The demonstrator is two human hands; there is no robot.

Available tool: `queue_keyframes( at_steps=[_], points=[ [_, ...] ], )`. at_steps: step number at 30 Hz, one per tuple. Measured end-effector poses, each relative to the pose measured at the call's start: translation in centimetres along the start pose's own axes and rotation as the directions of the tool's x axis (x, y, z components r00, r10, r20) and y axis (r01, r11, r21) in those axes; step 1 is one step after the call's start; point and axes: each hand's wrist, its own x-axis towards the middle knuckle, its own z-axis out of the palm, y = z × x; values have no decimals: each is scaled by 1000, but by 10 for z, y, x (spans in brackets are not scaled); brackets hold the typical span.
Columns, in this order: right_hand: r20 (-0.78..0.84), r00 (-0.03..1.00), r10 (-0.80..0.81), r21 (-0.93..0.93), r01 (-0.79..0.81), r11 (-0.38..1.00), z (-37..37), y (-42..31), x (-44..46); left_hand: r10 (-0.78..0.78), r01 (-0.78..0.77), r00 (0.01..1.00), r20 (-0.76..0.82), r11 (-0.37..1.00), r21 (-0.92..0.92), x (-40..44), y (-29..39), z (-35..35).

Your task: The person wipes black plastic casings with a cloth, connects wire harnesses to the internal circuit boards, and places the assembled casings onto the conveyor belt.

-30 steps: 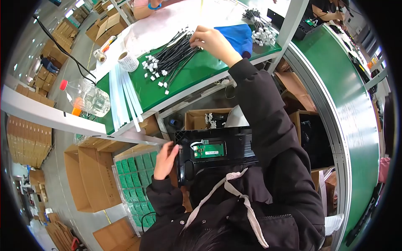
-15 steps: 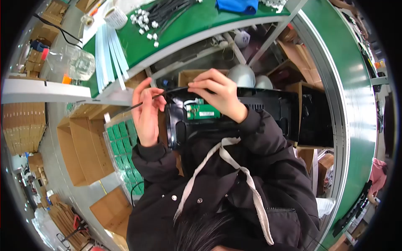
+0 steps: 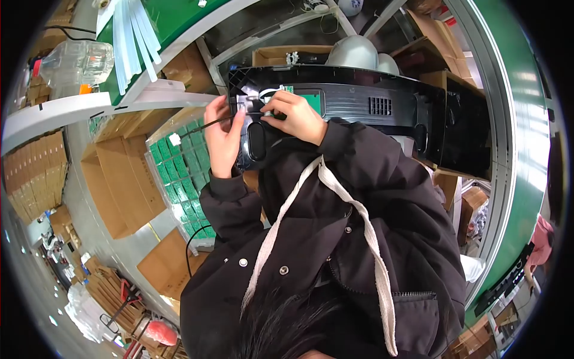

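Observation:
A long black plastic housing (image 3: 353, 96) lies across in front of my body, its inner side up. A green circuit board (image 3: 313, 103) sits in it, partly hidden by my right hand (image 3: 296, 118). Thumb and fingers of that hand pinch a thin black cable (image 3: 209, 124) over the housing's left end. My left hand (image 3: 223, 139) grips the same cable farther left, at the housing's edge. From there it trails out to a white connector (image 3: 174, 139). A white wire (image 3: 270, 91) shows beside the board.
On the green bench (image 3: 173, 18) lie pale strips (image 3: 133, 45), with a clear plastic bottle (image 3: 78, 63) nearby. A tray of green boards (image 3: 179, 167) stands left of my left arm. Open cartons (image 3: 122, 185) stand on the floor. Metal frame posts (image 3: 499, 125) rise at the right.
Both hands have come from the housing's far edge to over its left end, bringing the cable in. My left hand has closed more on the cable. The view has shifted.

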Motion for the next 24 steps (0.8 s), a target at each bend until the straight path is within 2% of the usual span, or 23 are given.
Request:
queue_keyframes(
  at_steps=[1, 4, 5, 8, 9, 13, 16, 19, 22, 24],
  points=[
    [46, 999, 18, -29, -17, 999, 3, 0, 0, 4, -7, 999, 53, 998, 61, 1, -1, 0],
    [30, 999, -35, -68, 37, 997, 11, 10, -3, -161, 158, 982, 102, 987, 33, 4, -14, 0],
    [37, 997, -73, -107, 76, 991, 11, 10, -2, -183, 179, 981, 71, 983, 50, 5, -12, 2],
    [111, 991, -69, -106, 81, 991, 9, 12, -2, -252, 233, 967, 48, 942, 241, 7, -7, 3],
    [137, 988, -75, -121, 91, 988, 11, 16, -2, -202, 193, 978, 43, 969, 151, 8, -19, 4],
    [202, 976, -82, -128, 109, 986, 12, 22, -3, -181, 166, 983, 23, 939, 300, 7, -24, 2],
    [128, 977, -171, -62, 180, 982, 12, 24, -2, -102, 89, 995, 17, 929, 360, 6, -28, 2],
    [124, 979, -160, -39, 166, 985, 15, 30, -3, -95, 78, 995, 12, 881, 466, 10, -45, -4],
    [137, 979, -150, -14, 154, 988, 16, 32, -3, -147, 131, 989, -14, 829, 543, 10, -23, 2],
    [158, 976, -152, -5, 155, 988, 13, 30, -2, -173, 147, 985, 4, 847, 511, 10, -24, 2]
  ],
)
